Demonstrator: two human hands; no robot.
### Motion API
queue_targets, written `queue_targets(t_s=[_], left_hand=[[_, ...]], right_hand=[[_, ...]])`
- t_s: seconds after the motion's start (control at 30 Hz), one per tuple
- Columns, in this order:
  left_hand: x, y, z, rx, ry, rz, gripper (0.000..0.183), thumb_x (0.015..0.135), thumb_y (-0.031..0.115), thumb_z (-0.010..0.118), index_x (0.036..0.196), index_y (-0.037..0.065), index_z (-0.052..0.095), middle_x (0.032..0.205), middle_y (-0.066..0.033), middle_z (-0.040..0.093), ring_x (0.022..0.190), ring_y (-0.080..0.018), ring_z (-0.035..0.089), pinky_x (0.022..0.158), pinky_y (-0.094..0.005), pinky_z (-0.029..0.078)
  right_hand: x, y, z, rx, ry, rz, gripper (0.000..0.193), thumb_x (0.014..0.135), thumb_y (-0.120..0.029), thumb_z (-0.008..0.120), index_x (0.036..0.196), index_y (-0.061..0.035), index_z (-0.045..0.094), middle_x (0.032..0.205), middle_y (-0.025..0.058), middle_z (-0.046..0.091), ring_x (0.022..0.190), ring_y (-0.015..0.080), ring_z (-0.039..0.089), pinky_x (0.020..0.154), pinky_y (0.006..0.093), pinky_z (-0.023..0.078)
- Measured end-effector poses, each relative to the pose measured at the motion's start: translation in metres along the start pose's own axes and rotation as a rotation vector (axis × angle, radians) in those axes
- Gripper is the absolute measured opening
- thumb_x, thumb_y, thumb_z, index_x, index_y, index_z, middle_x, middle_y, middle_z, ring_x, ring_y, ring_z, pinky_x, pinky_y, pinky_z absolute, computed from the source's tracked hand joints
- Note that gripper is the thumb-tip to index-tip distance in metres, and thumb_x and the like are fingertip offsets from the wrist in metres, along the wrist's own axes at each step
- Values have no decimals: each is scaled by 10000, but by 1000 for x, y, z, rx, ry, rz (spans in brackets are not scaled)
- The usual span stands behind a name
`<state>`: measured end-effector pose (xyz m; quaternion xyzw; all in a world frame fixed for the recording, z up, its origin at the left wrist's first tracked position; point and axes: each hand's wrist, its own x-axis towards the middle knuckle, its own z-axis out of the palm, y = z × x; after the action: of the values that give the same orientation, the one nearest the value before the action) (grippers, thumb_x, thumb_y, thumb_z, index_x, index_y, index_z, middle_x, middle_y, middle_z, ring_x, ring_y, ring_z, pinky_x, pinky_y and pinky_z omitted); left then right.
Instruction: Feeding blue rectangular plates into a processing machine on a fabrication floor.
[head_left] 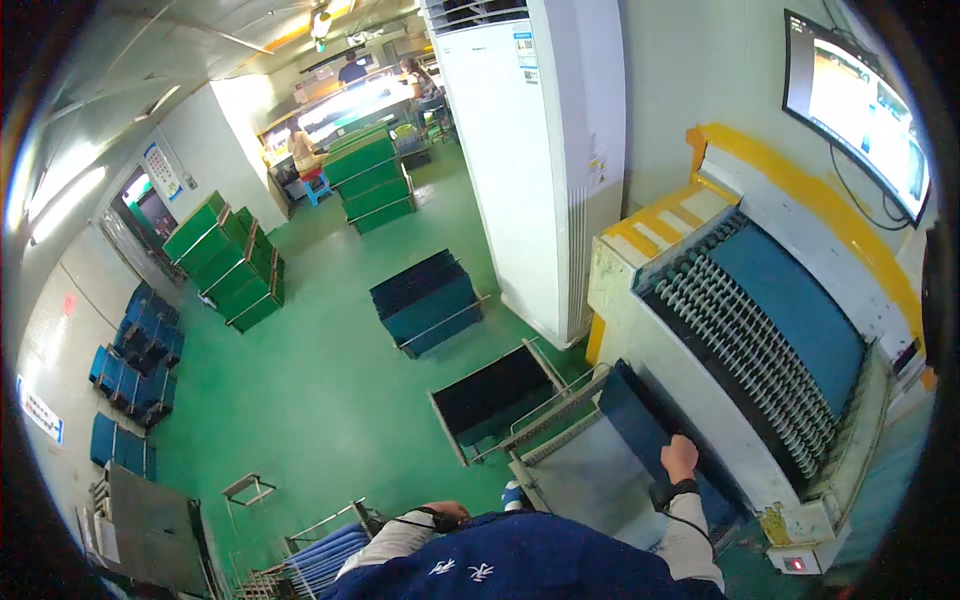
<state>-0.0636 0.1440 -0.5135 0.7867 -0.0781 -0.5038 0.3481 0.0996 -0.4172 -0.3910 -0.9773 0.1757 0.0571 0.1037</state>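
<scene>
Your right hand [680, 457] is curled over the blue panel [640, 412], between the metal table [590, 470] and the roller machine [765, 340]; can't tell if you're actually gripping it; your left hand [449, 511] is bent near your waist, hold unclear too

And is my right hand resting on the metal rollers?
No, your right hand is down by the blue panel, with a visible gap between it and the metal rollers.
</scene>
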Motion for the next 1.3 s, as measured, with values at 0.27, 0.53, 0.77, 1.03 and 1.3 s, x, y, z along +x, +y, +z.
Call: queue_targets(t_s=[0.27, 0.53, 0.77, 1.03, 1.3], left_hand=[[17, -19, -18, -40, -140, 130, 352, 768, 279, 574, 1035, 73, 676, 934, -82, 682, 815, -200, 601, 740, -387, 469], [19, -13, -19, -79, -114, 37, 346, 767, 279, 575, 1026, 76, 679, 929, -77, 683, 815, -201, 603, 741, -389, 471], [-6, 38, -20, -206, -114, -223, 347, 760, 287, 581, 1027, 94, 686, 943, -68, 686, 821, -204, 609, 753, -396, 476], [-3, 1, 2, -69, -6, -18, 333, 770, 336, 599, 991, 107, 698, 913, -44, 688, 770, -185, 612, 715, -375, 484], [-8, 10, 14, -217, -56, -184, 391, 857, 316, 570, 1134, 47, 630, 1142, -118, 624, 982, -255, 584, 855, -401, 451]], right_hand=[[2, 0, -3, 42, 36, 38, 189, 740, -167, 606, 848, -27, 669, 909, 197, 660, 912, 372, 629, 799, 454, 497], [5, 4, -2, -5, 25, 46, 186, 740, -172, 605, 846, -38, 679, 903, 196, 665, 882, 354, 642, 773, 439, 508], [6, -2, -6, -23, 5, 50, 202, 739, -163, 611, 866, -24, 684, 904, 200, 665, 880, 362, 639, 780, 441, 507], [4, 2, 4, 6, 35, -4, 222, 723, -152, 603, 882, -21, 684, 911, 210, 660, 881, 374, 635, 777, 451, 502], [1, 5, 7, 27, 6, -37, 261, 724, -155, 623, 930, -3, 676, 960, 207, 657, 932, 366, 626, 809, 443, 498]])
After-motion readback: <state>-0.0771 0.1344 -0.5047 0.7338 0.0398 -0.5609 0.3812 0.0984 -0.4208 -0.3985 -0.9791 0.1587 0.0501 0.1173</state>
